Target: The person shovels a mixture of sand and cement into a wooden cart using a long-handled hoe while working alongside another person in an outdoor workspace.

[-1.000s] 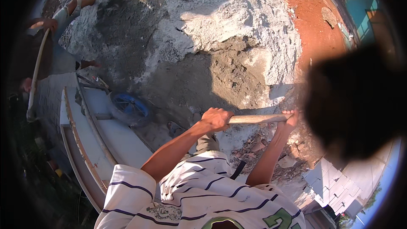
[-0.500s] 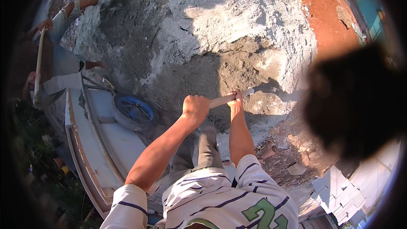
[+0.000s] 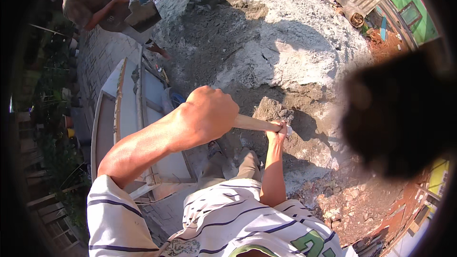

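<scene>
from here i see the left hand (image 3: 212,115) and right hand (image 3: 277,134) wrapped round the wooden handle (image 3: 254,123); it looks stiff, maybe heavy, best held hands apart.

1. Emblazoned in green with a dark outline on the front of the white striped shirt (image 3: 228,219), toward the wearer's right: a large numeral (image 3: 308,242), followed by part of another green figure, cut off at the view's lower edge.
2. Printed on the same shirt, toward the wearer's left: a grey-green motif (image 3: 183,247), too indistinct to read.
3. Glimpsed at far right, on a yellow panel (image 3: 437,176): small dark marks, too small to read.
</scene>
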